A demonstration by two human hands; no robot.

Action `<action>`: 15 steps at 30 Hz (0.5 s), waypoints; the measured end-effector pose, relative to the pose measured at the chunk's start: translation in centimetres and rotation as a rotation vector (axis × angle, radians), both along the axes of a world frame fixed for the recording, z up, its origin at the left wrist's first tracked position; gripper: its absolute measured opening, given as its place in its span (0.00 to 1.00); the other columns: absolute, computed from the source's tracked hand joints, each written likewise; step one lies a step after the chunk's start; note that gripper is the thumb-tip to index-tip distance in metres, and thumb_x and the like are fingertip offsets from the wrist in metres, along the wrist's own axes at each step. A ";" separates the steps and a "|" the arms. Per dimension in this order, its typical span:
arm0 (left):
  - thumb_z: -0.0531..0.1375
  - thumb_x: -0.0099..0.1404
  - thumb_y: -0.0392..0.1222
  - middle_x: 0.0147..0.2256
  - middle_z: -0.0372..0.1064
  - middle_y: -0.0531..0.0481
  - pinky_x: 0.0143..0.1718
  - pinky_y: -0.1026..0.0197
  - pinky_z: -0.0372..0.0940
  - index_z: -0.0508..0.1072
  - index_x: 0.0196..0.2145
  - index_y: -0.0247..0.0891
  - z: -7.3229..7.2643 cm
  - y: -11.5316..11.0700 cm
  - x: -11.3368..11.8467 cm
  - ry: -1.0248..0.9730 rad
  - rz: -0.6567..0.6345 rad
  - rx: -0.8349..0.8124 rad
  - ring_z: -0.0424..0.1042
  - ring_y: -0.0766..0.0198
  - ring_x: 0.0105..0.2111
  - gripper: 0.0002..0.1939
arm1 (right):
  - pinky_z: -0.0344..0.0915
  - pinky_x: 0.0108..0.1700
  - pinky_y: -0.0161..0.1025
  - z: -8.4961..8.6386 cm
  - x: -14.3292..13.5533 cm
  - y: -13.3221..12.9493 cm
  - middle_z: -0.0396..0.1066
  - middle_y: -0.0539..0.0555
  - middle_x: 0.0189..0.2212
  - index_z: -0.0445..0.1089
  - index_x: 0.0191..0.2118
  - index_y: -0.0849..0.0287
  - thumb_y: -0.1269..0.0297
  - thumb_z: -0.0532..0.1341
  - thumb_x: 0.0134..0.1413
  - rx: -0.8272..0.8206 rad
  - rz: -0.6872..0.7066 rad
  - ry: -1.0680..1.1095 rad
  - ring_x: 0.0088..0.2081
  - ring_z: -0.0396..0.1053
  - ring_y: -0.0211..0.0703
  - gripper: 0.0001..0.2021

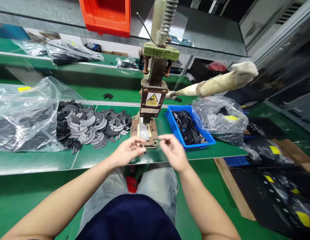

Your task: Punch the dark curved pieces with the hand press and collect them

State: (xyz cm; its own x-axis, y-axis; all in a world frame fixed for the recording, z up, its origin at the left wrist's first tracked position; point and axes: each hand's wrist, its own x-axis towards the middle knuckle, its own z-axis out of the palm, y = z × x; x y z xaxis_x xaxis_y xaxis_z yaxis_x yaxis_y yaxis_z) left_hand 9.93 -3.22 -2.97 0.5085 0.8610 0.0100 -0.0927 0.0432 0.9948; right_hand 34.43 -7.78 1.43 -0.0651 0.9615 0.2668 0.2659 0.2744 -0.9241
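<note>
A hand press (151,96) with a warning label stands at the middle of the green bench. On its base (153,129) sits a pale block (144,132) under the ram. My left hand (130,150) is at the front left of the base, thumb and fingers close together, with a small dark bit at the fingertips that is too small to name. At the front right of the base is my right hand (172,151), its fingers curled and thumb near the fingertips; whether anything lies between them is unclear.
Curved dark grey pieces (95,125) lie piled left of the press, beside a clear plastic bag (25,116). A blue tray (207,139) of small black parts stands right. The press's wrapped lever (219,81) reaches out rightward. An orange bin (107,16) sits above.
</note>
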 end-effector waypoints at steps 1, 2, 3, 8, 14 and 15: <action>0.69 0.64 0.54 0.32 0.76 0.51 0.37 0.57 0.74 0.72 0.44 0.39 -0.4 1.4 -0.2 0.035 0.089 0.071 0.77 0.63 0.31 0.19 | 0.71 0.52 0.43 1.4 1.0 1.1 0.72 0.53 0.42 0.72 0.54 0.52 0.54 0.62 0.65 0.093 -0.095 -0.005 0.45 0.71 0.41 0.15; 0.68 0.65 0.54 0.32 0.77 0.50 0.38 0.57 0.75 0.73 0.41 0.39 -0.7 2.8 -0.4 0.083 0.173 0.132 0.78 0.62 0.31 0.17 | 0.71 0.53 0.43 3.0 1.9 2.2 0.72 0.53 0.44 0.71 0.53 0.52 0.53 0.63 0.65 0.201 -0.175 0.012 0.46 0.72 0.41 0.15; 0.66 0.66 0.54 0.32 0.78 0.49 0.38 0.56 0.75 0.74 0.40 0.39 -1.0 4.3 -0.6 0.158 0.233 0.194 0.78 0.61 0.32 0.15 | 0.72 0.54 0.43 4.9 2.7 3.2 0.71 0.54 0.45 0.70 0.54 0.52 0.52 0.63 0.65 0.322 -0.233 0.031 0.47 0.72 0.41 0.17; 0.61 0.71 0.47 0.42 0.82 0.47 0.49 0.55 0.73 0.81 0.42 0.41 -0.9 9.4 -0.4 0.594 0.256 0.603 0.80 0.57 0.42 0.11 | 0.71 0.62 0.46 15.2 3.7 6.9 0.70 0.55 0.54 0.65 0.60 0.50 0.41 0.67 0.58 0.671 -0.083 0.082 0.57 0.71 0.44 0.30; 0.58 0.71 0.39 0.46 0.81 0.44 0.57 0.51 0.70 0.83 0.41 0.41 -0.7 10.5 0.9 0.729 0.145 0.814 0.77 0.53 0.50 0.11 | 0.71 0.48 0.43 18.1 0.9 8.4 0.66 0.40 0.30 0.65 0.30 0.64 0.53 0.61 0.65 0.700 0.051 -0.015 0.35 0.72 0.24 0.18; 0.59 0.71 0.38 0.46 0.81 0.44 0.57 0.52 0.71 0.83 0.42 0.41 -0.8 10.6 1.0 0.723 0.142 0.811 0.78 0.53 0.50 0.11 | 0.72 0.47 0.42 17.6 0.4 8.2 0.64 0.40 0.28 0.63 0.28 0.62 0.55 0.61 0.65 0.713 0.023 0.032 0.32 0.71 0.24 0.18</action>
State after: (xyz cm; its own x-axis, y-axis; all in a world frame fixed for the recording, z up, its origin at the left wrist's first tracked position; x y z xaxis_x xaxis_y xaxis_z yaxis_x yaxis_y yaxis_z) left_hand 10.88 7.34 -3.75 0.5191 0.7843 0.3396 0.5720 -0.6141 0.5438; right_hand 34.86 0.45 19.03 -0.0648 0.5502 0.8325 0.2283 0.8203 -0.5244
